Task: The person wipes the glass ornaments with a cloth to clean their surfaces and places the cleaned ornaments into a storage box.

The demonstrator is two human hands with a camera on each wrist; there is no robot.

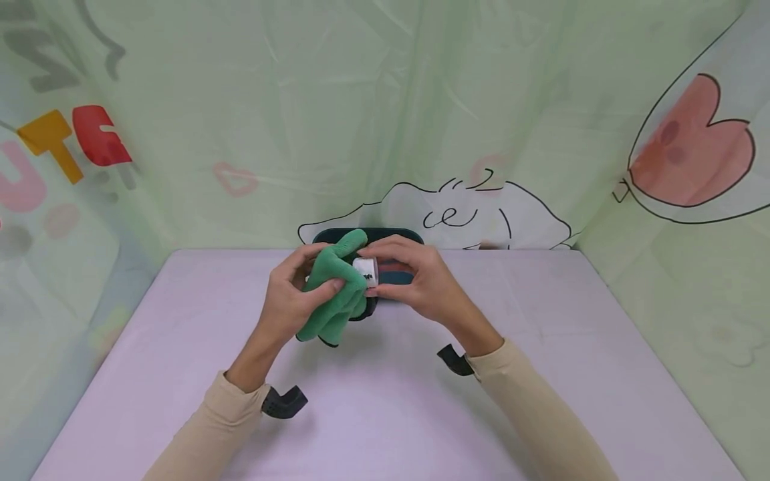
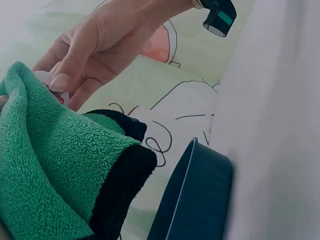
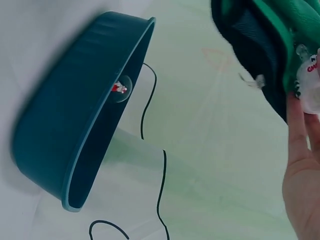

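Observation:
A green towel (image 1: 337, 280) with a black border is bunched in my left hand (image 1: 295, 290), the thumb lying over its front. My right hand (image 1: 415, 270) pinches a small white object (image 1: 365, 269) with red lettering between thumb and fingers. In the head view, the cloth meets this object's left side and covers part of it. The right wrist view shows the white piece (image 3: 310, 87) right against the towel (image 3: 295, 25), near a bit of clear material. Behind both hands, a dark teal basin (image 1: 394, 234) stands on the table, partly hidden by them.
Inside the basin (image 3: 55, 115), a clear globe (image 3: 122, 89) with a red and white figure shows past the rim. The pale table (image 1: 385, 401) ends at a green printed curtain (image 1: 271, 100) behind the basin. Black wrist mounts (image 1: 285, 403) stick out at both cuffs.

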